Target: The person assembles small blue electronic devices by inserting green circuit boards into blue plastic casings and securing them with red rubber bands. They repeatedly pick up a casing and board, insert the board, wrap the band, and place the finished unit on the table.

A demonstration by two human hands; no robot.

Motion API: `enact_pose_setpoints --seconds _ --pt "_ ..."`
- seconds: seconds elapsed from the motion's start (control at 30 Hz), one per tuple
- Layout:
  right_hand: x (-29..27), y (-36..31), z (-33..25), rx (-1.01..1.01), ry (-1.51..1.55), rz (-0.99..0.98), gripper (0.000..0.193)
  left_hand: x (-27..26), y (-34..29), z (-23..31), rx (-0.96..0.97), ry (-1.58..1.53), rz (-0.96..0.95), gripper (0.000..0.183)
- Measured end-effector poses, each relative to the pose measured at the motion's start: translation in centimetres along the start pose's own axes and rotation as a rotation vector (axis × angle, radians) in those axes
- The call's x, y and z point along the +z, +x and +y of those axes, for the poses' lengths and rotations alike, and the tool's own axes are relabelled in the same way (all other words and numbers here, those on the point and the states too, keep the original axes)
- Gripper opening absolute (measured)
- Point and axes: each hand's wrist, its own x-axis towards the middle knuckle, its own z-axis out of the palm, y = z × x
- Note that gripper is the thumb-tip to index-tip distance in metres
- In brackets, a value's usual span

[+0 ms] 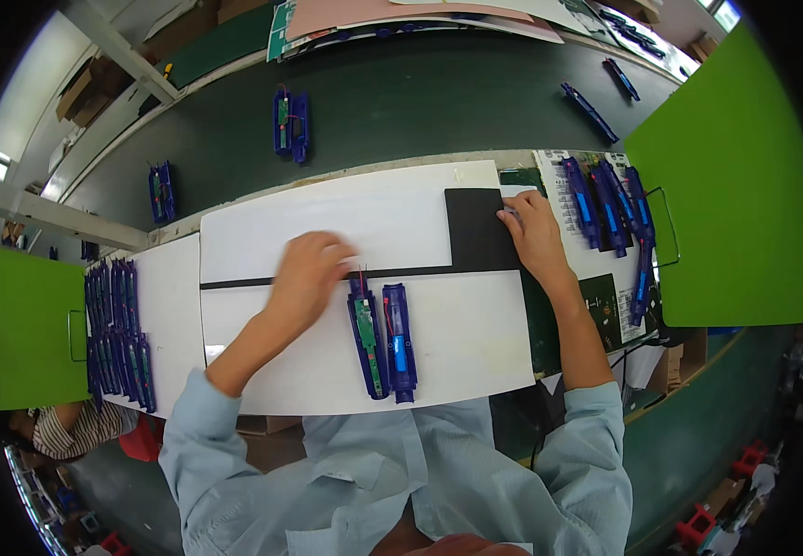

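Head view: left hand (307, 269) fingers curled touching blue housing (367, 335), right hand (533, 232) fingers unclear

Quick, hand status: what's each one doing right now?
Left hand: curled, knuckles up, resting on the white board beside the opened blue casing; grip cannot be told.
Right hand: on the black sheet; grip unclear.

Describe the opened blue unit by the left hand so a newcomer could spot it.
Start at the white board in front of the person. Two blue housings lie side by side on its near half, beside the left hand. The left housing shows a green circuit strip; its neighbour shows a blue cell.
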Motion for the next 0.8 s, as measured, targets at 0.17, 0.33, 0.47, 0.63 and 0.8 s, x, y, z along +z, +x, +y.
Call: enact_pose_setpoints --seconds 0.17,0.33,0.47,0.63,0.8 --pt "-0.1 -0.3 1.2 -0.096 0.038 0.011 0.026 9.2 10.5 6.6 0.37 -0.027 -0.097 0.041" --pt "-1.2 -0.3 2.4 -0.06 0.119 -0.106 0.025 11.7 12.2 7.6 0.23 0.055 -0.268 0.045" --pt "-0.5 -0.3 4.4 0.086 0.223 -0.17 0.026 12.1 11.3 7.4 0.187 -0.015 -0.24 0.046" --pt "-0.1 -0.8 4.2 0.238 0.353 -0.151 0.022 12.0 10.9 7.8 0.141 -0.024 -0.26 0.048" --pt "-1.2 -2.4 1.8 0.175 0.453 0.093 0.016 12.3 10.5 7.3 0.158 -0.069 -0.205 0.048"
